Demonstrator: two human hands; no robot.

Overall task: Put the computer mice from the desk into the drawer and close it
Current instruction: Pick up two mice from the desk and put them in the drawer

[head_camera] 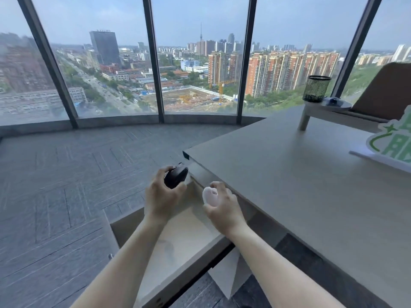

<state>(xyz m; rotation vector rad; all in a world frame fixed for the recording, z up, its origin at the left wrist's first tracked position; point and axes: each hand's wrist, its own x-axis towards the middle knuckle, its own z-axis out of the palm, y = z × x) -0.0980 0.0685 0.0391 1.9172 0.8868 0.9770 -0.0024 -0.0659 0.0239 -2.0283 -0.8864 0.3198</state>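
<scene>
I am holding both hands over the open drawer (178, 236), which is pulled out below the worktop (300, 185) edge. My left hand (162, 196) is curling closed around the black mouse (175, 176), above the drawer's far end; my right hand (222, 207) is gripping the white mouse (210, 196), just beside the worktop edge. I am judging this to be the placing step: next I should be lowering both mice onto the drawer floor, releasing, then pushing the front shut.

Both bare forearms reach forward, left hand (159, 196) and right hand (222, 207) fingers curled closed.
</scene>
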